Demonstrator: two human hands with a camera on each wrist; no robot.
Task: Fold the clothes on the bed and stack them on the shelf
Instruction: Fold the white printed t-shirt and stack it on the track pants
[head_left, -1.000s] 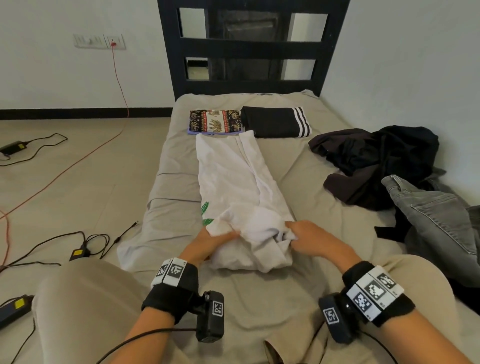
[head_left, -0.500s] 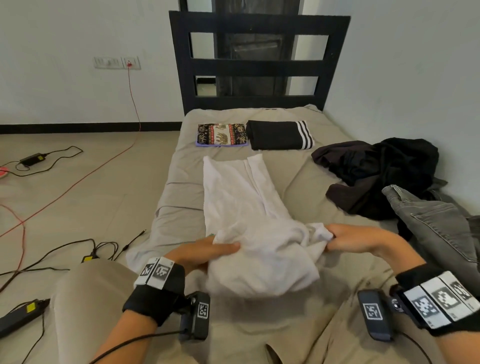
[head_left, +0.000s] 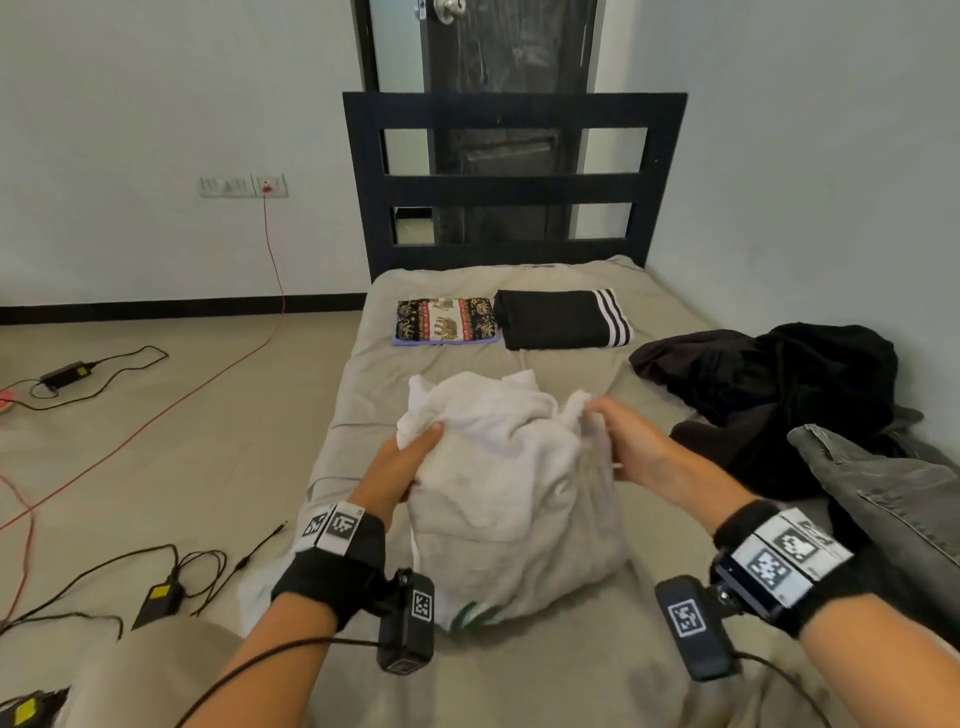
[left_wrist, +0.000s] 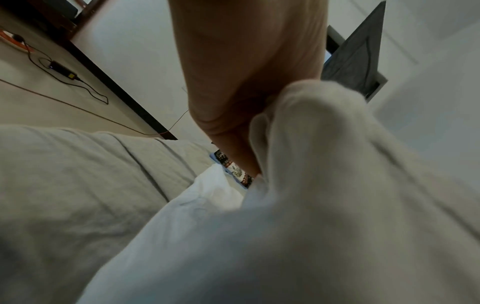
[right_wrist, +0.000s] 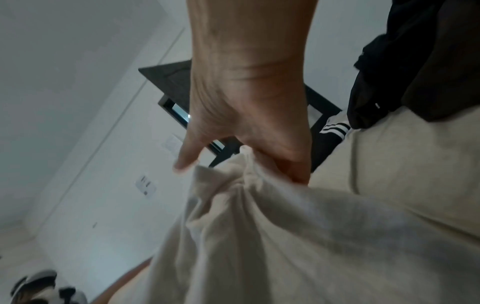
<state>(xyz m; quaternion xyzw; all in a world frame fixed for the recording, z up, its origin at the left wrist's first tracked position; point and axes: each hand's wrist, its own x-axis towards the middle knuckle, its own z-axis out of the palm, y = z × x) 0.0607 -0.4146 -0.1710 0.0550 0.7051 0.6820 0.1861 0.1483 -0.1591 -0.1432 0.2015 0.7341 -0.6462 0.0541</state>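
Both hands grasping white t-shirt (head_left: 509, 478), frame centre on the bed (head_left: 571, 670): left hand (head_left: 400, 462) on its left edge, right hand (head_left: 634, 447) pinching the right corner. Light, limp cotton, sags and bunches, so hold corners/edges taut, not mid-panel.

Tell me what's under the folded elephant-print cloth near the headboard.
A thin purple edge shows beneath the elephant-print cloth, lying on the bed. What that purple thing is stays covered by the cloth.
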